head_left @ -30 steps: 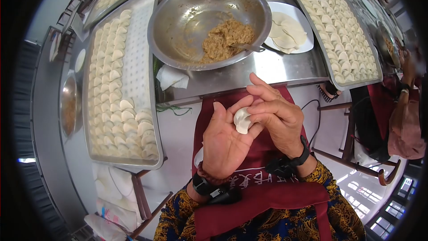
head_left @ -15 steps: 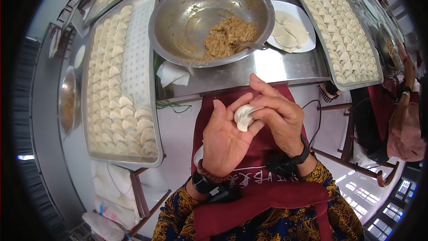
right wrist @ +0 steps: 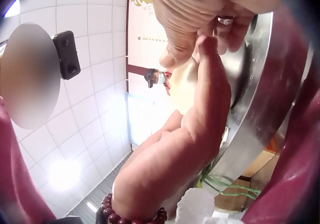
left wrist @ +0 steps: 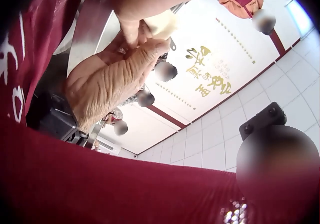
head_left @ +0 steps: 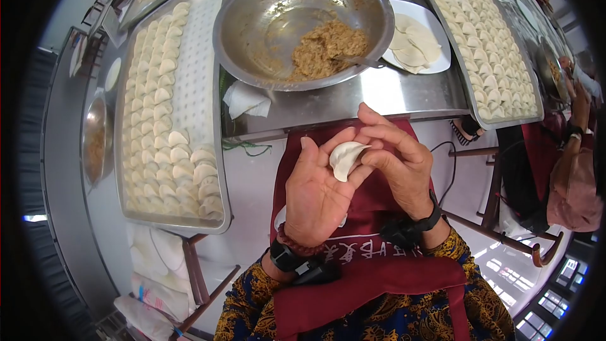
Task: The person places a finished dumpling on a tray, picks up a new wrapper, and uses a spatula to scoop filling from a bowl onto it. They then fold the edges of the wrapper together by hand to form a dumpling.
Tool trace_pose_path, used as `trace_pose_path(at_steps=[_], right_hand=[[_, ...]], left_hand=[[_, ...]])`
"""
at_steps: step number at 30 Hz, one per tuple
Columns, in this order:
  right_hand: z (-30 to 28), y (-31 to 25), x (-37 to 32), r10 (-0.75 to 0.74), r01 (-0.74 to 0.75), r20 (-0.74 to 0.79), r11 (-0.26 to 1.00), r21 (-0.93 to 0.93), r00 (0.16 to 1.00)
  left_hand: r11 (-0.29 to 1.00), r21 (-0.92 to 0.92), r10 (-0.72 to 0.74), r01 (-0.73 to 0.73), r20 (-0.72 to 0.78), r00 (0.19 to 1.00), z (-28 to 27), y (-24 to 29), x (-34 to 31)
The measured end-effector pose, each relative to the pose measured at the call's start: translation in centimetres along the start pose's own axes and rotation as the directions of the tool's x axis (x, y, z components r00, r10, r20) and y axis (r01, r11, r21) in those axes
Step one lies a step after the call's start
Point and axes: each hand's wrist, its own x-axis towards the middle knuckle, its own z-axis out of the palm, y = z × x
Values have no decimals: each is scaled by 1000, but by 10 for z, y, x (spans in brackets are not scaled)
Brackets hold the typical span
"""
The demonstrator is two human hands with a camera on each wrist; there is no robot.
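Observation:
A pale folded dumpling (head_left: 345, 159) rests on the fingers of my left hand (head_left: 317, 192), whose palm faces up with the thumb raised. My right hand (head_left: 402, 167) pinches the dumpling's right edge between thumb and fingers. In the left wrist view the dumpling (left wrist: 161, 25) shows partly behind the fingers of my right hand (left wrist: 112, 79). From the right wrist, the dumpling (right wrist: 183, 84) appears between my right hand (right wrist: 200, 9) above and my left hand (right wrist: 170, 154) below.
A steel bowl (head_left: 252, 31) of brown filling (head_left: 328, 47) holds a spoon. Beside it are a plate (head_left: 442, 57) of round wrappers (head_left: 413, 44) and a crumpled tissue (head_left: 246, 101). Dumpling trays stand left (head_left: 201, 44) and right (head_left: 536, 110). Another person's arm (head_left: 568, 145) is at far right.
The dumpling has turned a little in my hands and shows more of its curved, folded side. My right hand has shifted slightly right. The bowl and trays sit slightly differently in the head view.

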Motion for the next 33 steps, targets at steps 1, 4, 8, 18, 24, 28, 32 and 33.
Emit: trace_pose_path(at_steps=[1,4,8,18,24,28,32,33], right_hand=[[-1,0,1,2,-2,2,1000,0,1000],[-11,1,5,-48,69,142,987,-148,989],[-17,2,6,-9,116,339,948,-297,941],[-22,0,8,-19,234,513,904,-358,858],[-22,1,8,-42,228,508,923,-310,860],[-22,4,6,-41,242,512,911,-333,858],[-23,7,5,-29,225,501,915,-335,865],[-23,8,6,-34,233,508,914,-332,861]], left_hand=[[997,74,-7,10,-46,999,3,1,0],[985,162,-53,66,-87,995,5,6,-2],[963,236,-102,131,-131,986,3,9,-1],[921,320,-224,222,-30,974,6,15,-3],[911,332,-243,245,-49,969,6,15,-1],[895,358,-296,265,34,954,-4,17,1],[898,337,-305,283,14,952,2,17,1],[901,340,-285,271,-9,958,3,17,1]])
